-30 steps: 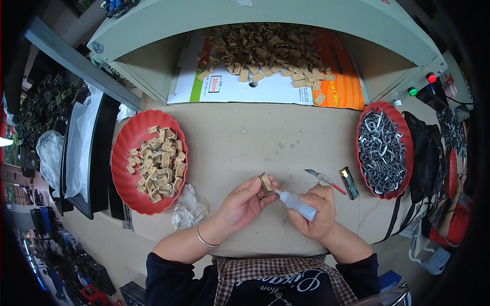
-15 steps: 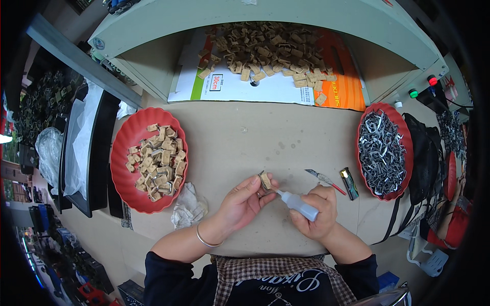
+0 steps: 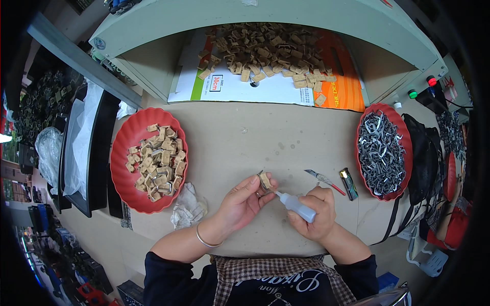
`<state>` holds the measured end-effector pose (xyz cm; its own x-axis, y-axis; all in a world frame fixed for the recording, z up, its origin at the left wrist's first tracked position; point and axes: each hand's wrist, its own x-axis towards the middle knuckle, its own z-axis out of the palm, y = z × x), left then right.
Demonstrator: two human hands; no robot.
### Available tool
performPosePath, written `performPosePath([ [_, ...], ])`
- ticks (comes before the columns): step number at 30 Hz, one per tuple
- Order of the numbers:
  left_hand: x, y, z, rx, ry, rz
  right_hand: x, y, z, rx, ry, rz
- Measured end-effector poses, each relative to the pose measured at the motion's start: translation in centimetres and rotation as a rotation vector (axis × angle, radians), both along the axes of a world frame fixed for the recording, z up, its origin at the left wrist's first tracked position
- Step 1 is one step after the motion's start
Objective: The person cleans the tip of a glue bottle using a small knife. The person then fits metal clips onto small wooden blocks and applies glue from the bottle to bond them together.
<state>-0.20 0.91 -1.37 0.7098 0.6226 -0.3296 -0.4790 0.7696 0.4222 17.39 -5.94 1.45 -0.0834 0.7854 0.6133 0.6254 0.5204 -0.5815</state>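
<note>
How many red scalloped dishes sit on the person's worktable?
2: a left dish holding tan pieces, left of the left hand; a right dish holding metal pieces, right of the right hand. The red shape near the picture's right edge is too unclear to count.

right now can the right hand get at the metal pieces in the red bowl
Probably yes, though the right hand grips a bottle. Only a slim tool and a cylinder lie between it and the metal pieces, seemingly low enough to reach over.
</note>
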Motion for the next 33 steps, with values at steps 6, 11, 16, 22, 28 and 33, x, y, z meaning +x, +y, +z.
performPosePath([
  [6,-0.01,0.01,0.07,-0.003,0.015,0.013,0.28,-0.02,0.28,0.008,-0.011,-0.004],
  [11,-0.05,-0.04,-0.08,-0.014,0.035,0.022,0.27,-0.11,0.06,0.012,0.008,0.002],
  [16,-0.05,-0.03,-0.07,-0.006,0.029,0.019,0.2,-0.02,0.0,0.019,-0.02,0.003],
  [22,-0.03,0.0,0.08,-0.01,0.041,0.025,0.17,-0.13,-0.13,0.006,0.004,0.016],
  [28,-0.02,0.02,-0.02,-0.021,0.046,0.034,0.19,-0.3,-0.2,-0.008,-0.005,0.008],
  [33,0.02,-0.04,0.13,-0.028,0.049,0.04,0.35,-0.28,0.08,-0.03,-0.006,-0.011],
])
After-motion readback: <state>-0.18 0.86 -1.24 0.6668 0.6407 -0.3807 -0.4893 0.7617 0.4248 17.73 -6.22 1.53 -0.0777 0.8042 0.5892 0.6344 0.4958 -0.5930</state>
